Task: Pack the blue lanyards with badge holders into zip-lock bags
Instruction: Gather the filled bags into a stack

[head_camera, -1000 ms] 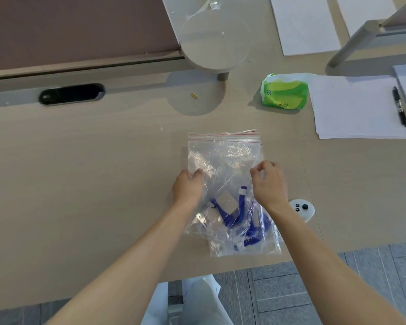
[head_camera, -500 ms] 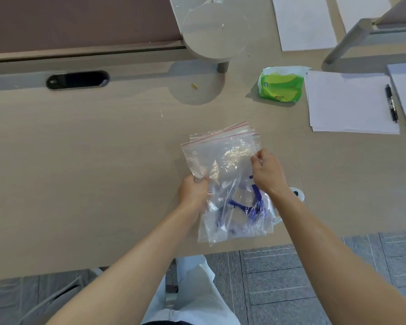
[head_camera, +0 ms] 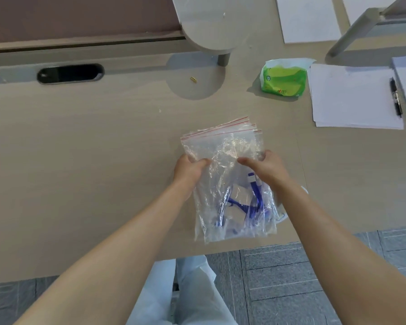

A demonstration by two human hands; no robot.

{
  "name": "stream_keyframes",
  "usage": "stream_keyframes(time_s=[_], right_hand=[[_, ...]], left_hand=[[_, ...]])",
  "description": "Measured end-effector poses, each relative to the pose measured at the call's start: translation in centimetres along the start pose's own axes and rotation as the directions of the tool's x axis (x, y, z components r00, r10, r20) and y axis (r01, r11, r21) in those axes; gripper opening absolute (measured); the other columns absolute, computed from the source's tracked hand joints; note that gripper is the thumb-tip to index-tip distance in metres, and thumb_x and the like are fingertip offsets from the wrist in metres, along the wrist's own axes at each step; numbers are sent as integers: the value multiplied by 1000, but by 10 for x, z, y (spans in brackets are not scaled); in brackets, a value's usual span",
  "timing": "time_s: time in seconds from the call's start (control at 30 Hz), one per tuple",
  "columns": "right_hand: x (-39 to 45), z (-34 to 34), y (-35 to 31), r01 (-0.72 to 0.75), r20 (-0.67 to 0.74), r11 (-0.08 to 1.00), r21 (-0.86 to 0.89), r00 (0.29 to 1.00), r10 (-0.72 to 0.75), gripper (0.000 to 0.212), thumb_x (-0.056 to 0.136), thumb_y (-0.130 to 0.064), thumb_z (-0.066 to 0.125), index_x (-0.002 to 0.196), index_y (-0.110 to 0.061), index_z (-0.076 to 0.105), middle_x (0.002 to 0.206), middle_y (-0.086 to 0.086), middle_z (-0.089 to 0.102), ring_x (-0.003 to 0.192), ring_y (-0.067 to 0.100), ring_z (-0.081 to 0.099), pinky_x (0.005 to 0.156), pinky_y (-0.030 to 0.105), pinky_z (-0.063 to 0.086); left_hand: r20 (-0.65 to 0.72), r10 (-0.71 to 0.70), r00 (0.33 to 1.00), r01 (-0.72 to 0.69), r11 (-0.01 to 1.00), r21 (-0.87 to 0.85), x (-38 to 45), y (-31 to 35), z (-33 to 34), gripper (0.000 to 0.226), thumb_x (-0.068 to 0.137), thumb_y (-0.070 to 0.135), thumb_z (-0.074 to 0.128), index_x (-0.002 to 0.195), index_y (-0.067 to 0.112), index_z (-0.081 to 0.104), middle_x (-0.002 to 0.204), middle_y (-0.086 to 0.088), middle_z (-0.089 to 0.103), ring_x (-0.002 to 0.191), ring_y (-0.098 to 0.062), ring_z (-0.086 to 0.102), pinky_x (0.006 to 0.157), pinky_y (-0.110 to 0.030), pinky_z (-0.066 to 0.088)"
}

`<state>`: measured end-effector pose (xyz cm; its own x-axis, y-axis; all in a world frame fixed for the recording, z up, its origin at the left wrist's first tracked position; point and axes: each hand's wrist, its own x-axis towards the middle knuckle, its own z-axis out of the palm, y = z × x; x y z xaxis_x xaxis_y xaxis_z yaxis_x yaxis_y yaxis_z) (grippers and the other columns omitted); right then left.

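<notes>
Left hand (head_camera: 189, 168): you pinch the zip-lock bags (head_camera: 227, 165) at the left edge.
Right hand (head_camera: 266, 168): you grip the right edge.
Blue lanyards (head_camera: 251, 205): inside, at the near end.

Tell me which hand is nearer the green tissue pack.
Right. The right hand grips the zip-lock bag below the green tissue pack; the left hand is further left.

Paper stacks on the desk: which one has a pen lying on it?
The stack of paper right of the green packet; the black pen lies along its right edge.
</notes>
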<state>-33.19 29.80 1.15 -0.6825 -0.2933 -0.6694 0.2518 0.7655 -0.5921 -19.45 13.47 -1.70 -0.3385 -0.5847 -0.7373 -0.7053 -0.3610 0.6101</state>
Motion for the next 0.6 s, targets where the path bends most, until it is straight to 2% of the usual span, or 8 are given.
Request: stream_keyframes(time_s=[0.13, 0.23, 0.3, 0.37, 0.43, 0.47, 0.53, 0.6], right_hand=[[7, -1, 5, -54, 48, 996, 73, 998, 50, 58, 77, -50, 85, 111, -9, 61, 108, 7, 68, 97, 23, 66, 71, 32, 49], [10, 0, 7, -71, 70, 986, 148, 996, 61, 36, 82, -35, 85, 102, -9, 69, 102, 7, 75, 91, 22, 72, 74, 31, 55], [9, 1, 7, -54, 52, 984, 169, 998, 46, 23, 87, -28, 81, 93, -12, 65, 89, 4, 71, 79, 17, 69, 67, 28, 53], [9, 3, 10, -17, 19, 979, 202, 1000, 14, 22, 90, -25, 78, 85, -17, 58, 77, -3, 63, 64, 7, 63, 57, 20, 46], [7, 4, 13, 9, -4, 970, 244, 1000, -8, 16, 91, -24, 78, 90, -17, 63, 77, -5, 68, 64, 2, 67, 57, 16, 48], [5, 4, 14, 19, -8, 965, 263, 1000, -17, 15, 90, -24, 78, 96, -15, 68, 83, -2, 74, 72, 6, 72, 63, 18, 52], [2, 3, 17, 31, -15, 959, 282, 999, -28, 22, 89, -25, 79, 107, -13, 72, 95, 1, 79, 84, 14, 76, 72, 24, 56], [-1, 1, 20, 35, -29, 952, 306, 999, -27, 23, 88, -24, 80, 108, -14, 72, 94, 0, 79, 82, 11, 76, 68, 20, 56]], left_hand=[[64, -51, 997, 56, 995, -77, 7, 7, 2, 40, 81, 34, 81, 99, 15, 51, 92, -2, 57, 79, -18, 53, 70, -32, 42], [119, -80, 990, 92, 991, -94, 10, 14, 4, 36, 82, 30, 81, 99, 14, 53, 85, -3, 55, 73, -18, 51, 64, -29, 39], [128, -52, 990, 61, 995, -73, 11, 14, 6, 33, 82, 28, 82, 87, 16, 52, 75, -3, 51, 65, -19, 46, 57, -28, 34], [127, 30, 991, -21, 997, -73, 13, 13, 7, 38, 85, 24, 80, 75, 18, 44, 66, 1, 44, 58, -15, 40, 52, -26, 32], [163, 100, 982, -90, 994, -68, 12, 13, 6, 29, 88, 22, 76, 78, 13, 51, 71, 0, 52, 61, -14, 48, 54, -23, 40], [198, 122, 973, -106, 991, -86, 10, 16, 4, 19, 89, 20, 75, 88, 11, 59, 81, -3, 62, 68, -16, 56, 60, -24, 46], [266, 132, 955, -106, 988, -110, 11, 17, 1, 22, 86, 17, 76, 104, 10, 65, 100, -9, 71, 82, -23, 68, 73, -33, 55], [285, 140, 948, -115, 988, -103, 13, 14, 0, 21, 83, 11, 78, 99, 9, 64, 98, -10, 73, 84, -26, 71, 74, -36, 60]])
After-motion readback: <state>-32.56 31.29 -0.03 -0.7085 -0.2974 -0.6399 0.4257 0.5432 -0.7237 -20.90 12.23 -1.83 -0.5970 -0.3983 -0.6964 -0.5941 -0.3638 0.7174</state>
